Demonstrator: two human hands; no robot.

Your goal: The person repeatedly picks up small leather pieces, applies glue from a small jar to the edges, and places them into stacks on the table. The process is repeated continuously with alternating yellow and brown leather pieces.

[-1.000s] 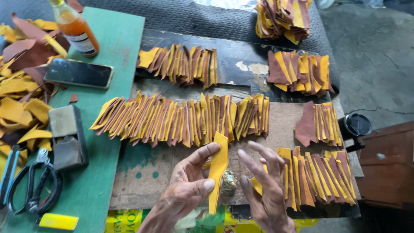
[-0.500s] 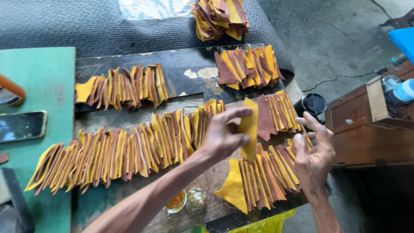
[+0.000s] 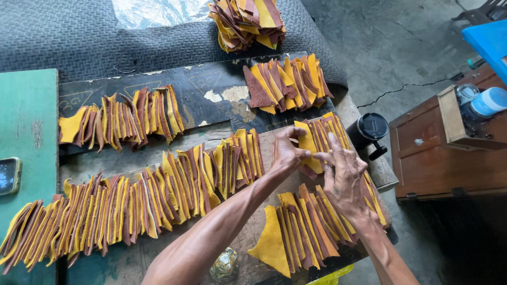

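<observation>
Your left hand (image 3: 288,153) has its grip pinching a yellow leather piece (image 3: 308,145) at its left edge, held just above the near-right fanned row (image 3: 317,232) on the desk (image 3: 248,243). Your right hand (image 3: 344,179) rests fingers spread, flat on the same row, touching the piece's lower edge.

Risks, as I judge them: the row is a tight overlapping fan near the desk's right edge; a sideways push from your right palm could slide pieces off toward the floor. Setting the piece askew would break the overlap.

Containers: a black lidded cup (image 3: 371,129) stands beside the desk, contents hidden. A wooden box (image 3: 465,124) on the brown cabinet (image 3: 438,163) holds a blue-capped bottle (image 3: 488,101) and a jar; contents unclear.
</observation>
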